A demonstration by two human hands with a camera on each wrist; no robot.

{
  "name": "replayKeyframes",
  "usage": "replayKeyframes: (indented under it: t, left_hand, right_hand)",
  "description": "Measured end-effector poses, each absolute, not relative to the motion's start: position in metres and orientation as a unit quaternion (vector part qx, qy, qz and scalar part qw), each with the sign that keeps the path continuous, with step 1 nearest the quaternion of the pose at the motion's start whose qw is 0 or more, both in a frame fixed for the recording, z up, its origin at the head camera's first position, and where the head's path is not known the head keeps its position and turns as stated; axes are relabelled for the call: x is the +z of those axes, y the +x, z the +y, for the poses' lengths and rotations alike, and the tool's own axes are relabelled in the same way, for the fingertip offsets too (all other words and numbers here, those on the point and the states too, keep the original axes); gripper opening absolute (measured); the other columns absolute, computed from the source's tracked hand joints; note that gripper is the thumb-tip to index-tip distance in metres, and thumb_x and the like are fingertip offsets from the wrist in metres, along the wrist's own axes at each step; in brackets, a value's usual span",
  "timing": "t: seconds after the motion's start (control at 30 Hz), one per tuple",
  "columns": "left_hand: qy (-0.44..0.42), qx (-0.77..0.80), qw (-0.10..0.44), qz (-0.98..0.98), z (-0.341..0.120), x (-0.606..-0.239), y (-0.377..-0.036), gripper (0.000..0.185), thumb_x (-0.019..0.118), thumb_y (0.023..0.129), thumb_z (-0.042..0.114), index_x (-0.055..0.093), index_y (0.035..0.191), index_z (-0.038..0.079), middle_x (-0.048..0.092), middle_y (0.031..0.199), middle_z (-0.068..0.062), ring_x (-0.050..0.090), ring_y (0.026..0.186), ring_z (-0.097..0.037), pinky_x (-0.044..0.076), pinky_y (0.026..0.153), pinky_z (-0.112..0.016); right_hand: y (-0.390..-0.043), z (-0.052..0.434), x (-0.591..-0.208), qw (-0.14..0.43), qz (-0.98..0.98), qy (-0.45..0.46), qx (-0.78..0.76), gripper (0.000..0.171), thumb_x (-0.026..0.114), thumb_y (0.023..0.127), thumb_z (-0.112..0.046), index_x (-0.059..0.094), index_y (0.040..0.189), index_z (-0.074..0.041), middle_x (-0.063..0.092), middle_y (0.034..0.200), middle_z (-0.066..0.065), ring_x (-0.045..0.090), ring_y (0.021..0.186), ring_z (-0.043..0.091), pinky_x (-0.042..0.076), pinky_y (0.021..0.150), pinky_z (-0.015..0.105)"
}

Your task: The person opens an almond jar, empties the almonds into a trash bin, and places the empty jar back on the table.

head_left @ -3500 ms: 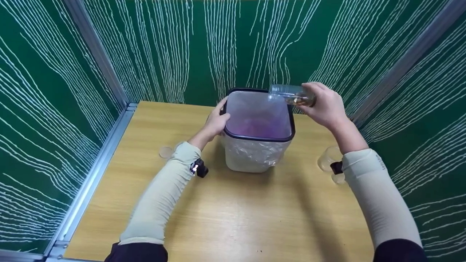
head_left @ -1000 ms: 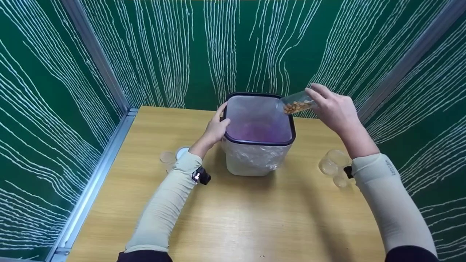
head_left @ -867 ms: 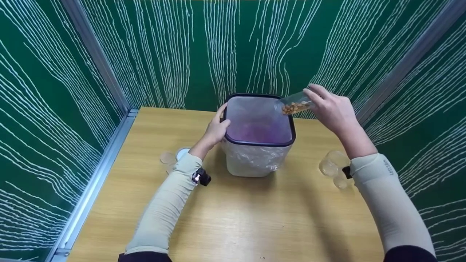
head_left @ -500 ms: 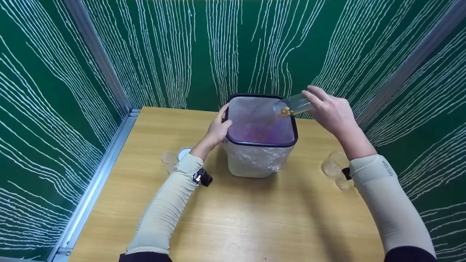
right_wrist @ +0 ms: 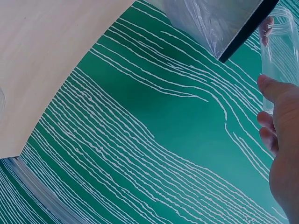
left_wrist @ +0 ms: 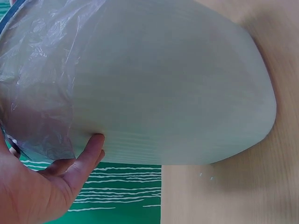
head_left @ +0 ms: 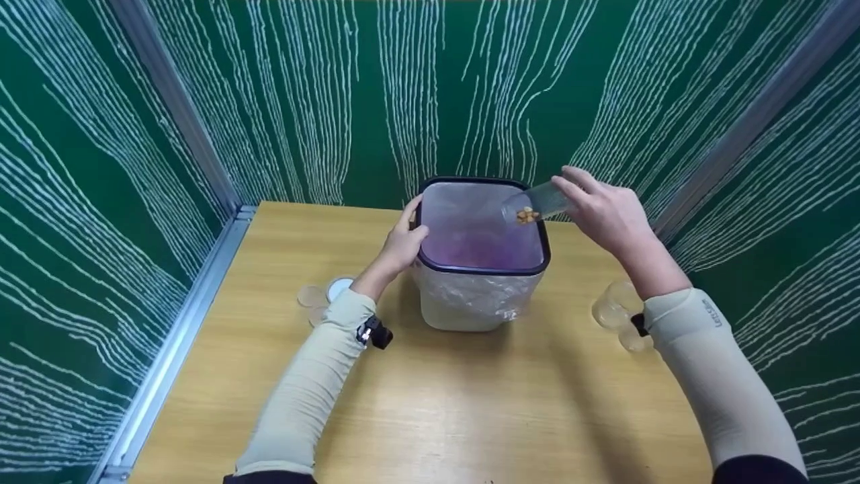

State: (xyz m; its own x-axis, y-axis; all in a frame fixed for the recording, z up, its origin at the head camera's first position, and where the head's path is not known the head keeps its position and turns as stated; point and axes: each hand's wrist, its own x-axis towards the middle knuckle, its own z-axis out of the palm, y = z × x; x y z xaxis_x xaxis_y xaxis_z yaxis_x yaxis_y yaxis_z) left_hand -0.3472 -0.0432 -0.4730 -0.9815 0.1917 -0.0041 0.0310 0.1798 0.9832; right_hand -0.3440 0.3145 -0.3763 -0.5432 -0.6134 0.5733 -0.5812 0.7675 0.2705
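A square white trash bin with a dark rim and a clear plastic liner stands on the table, its inside tinted purple. At its left rim, my left hand grips the edge; in the left wrist view its fingers lie against the outer wall. Over the right rim my right hand holds a clear jar, tilted with its mouth down over the bin. A few brown nuts sit near the jar's mouth. The right wrist view shows the jar between thumb and fingers.
Clear round lids and a white-blue lid lie left of the bin by my left forearm. Clear empty-looking jars lie on the right beside my right wrist. Green walls with white lines enclose the wooden table.
The jar has tipped further down and moved slightly left over the bin. Its nuts have slid from the base to the mouth, and fewer are inside. My left hand stays at the rim.
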Motion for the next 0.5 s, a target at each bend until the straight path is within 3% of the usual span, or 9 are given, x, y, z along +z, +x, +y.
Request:
replayKeyframes:
  t: [0.07,0.23,0.5]
  left_hand:
    - [0.079,0.632,0.056,0.769,-0.0412,-0.4725,-0.3466,0.062,0.044,0.095,0.025,0.024,0.151,0.043,0.027,0.156,-0.005,0.045,0.119,-0.030,0.045,0.072,-0.038]
    - [0.080,0.630,0.057,0.771,-0.0405,-0.4729,-0.3457,0.062,0.044,0.096,0.025,0.023,0.151,0.044,0.024,0.157,-0.003,0.039,0.127,-0.028,0.042,0.092,-0.048]
    - [0.071,0.635,0.062,0.767,-0.0440,-0.4722,-0.3435,0.062,0.044,0.097,0.025,0.022,0.152,0.044,0.022,0.158,-0.003,0.037,0.130,-0.028,0.038,0.099,-0.052]
  right_hand:
    - [-0.3421,0.3161,-0.3759,0.340,-0.880,0.332,-0.019,0.048,0.073,0.084,-0.007,0.060,0.130,-0.014,0.056,0.132,0.011,0.066,0.073,0.030,0.050,0.047,0.041]
    - [-0.3383,0.3153,-0.3723,0.348,-0.881,0.320,0.001,0.051,0.076,0.082,-0.006,0.061,0.130,-0.014,0.056,0.132,0.012,0.066,0.073,0.033,0.050,0.047,0.042]
    - [-0.3381,0.3104,-0.3688,0.348,-0.882,0.318,0.012,0.052,0.078,0.081,-0.008,0.062,0.129,-0.015,0.056,0.132,0.012,0.066,0.073,0.034,0.051,0.049,0.043]
